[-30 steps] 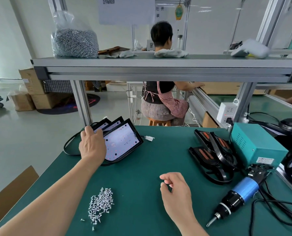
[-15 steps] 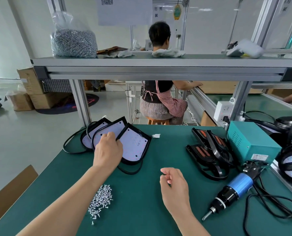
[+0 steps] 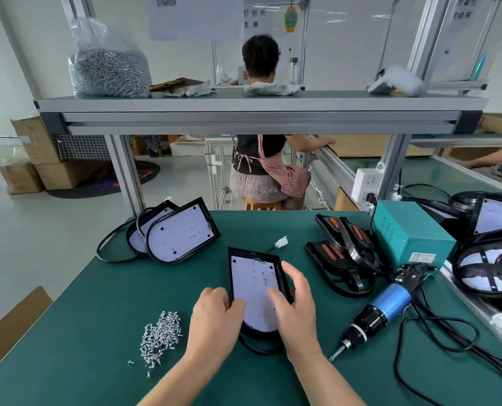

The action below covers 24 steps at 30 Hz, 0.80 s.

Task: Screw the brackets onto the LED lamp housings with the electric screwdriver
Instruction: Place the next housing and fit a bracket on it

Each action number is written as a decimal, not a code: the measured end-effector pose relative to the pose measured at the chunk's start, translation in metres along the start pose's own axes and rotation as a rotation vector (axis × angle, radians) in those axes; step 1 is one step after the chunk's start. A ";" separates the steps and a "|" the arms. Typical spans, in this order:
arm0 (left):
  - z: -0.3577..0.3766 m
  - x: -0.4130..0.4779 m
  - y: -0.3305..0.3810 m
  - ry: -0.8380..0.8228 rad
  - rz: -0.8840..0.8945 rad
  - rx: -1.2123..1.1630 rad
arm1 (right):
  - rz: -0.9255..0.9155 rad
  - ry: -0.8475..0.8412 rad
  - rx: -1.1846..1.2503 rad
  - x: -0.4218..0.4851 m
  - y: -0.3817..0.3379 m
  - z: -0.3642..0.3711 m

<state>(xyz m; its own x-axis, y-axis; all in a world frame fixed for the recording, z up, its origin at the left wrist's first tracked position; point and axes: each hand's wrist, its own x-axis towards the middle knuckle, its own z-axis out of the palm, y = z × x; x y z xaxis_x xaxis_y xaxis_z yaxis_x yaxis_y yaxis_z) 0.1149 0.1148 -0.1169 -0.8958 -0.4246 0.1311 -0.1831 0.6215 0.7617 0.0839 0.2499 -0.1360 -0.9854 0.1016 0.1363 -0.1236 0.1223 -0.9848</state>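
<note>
While both hands rest on one LED lamp housing [image 3: 254, 288] at the middle of the green table [image 3: 82, 332], two more housings [image 3: 179, 232] lie overlapped at the far left, their black cable looping beside them. Two black brackets [image 3: 342, 256] with orange inserts lie stacked to the right, near the teal power box [image 3: 410, 235]. One electric screwdriver [image 3: 381, 312], blue-bodied, lies on the table right of the hands, tip towards the person; neither hand touches it. One loose pile of screws [image 3: 160, 336] sits left of the left hand, and one full bag of screws [image 3: 109, 63] stands on the upper shelf.

The left hand [image 3: 214, 320] grips the housing's near left edge, thumb on the white LED board. The right hand [image 3: 295, 303] holds the right edge, fingers curled over the rim and thumb pressed on the board.

Half a second ago the left hand was among three housings at the far left and the right hand hovered loosely closed over bare table; one housing has since come to the centre.
</note>
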 end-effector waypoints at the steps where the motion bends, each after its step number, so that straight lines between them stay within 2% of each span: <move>1: 0.002 -0.005 -0.003 -0.011 0.007 0.012 | 0.001 -0.002 -0.040 0.000 0.000 -0.001; 6: 0.002 -0.020 -0.017 -0.049 0.065 0.044 | -0.086 -0.071 -0.315 -0.011 0.000 -0.006; 11: -0.001 -0.028 -0.024 -0.114 0.159 0.015 | -0.160 -0.030 -0.434 -0.018 -0.004 -0.009; 17: -0.001 -0.035 -0.028 -0.106 0.202 -0.004 | -0.079 -0.078 -0.527 -0.011 -0.005 -0.019; 22: 0.003 -0.030 -0.018 0.022 0.087 -0.110 | -0.074 -0.130 -0.666 -0.014 -0.004 -0.020; 24: 0.003 -0.026 -0.012 0.019 0.039 -0.168 | -0.069 -0.155 -0.763 -0.016 -0.007 -0.021</move>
<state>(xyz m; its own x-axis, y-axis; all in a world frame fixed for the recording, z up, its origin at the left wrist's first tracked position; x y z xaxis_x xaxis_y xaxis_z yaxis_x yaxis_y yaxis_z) 0.1390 0.1203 -0.1309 -0.8927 -0.4157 0.1739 -0.0764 0.5201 0.8507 0.1031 0.2677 -0.1289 -0.9905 -0.0627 0.1223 -0.1256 0.7744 -0.6201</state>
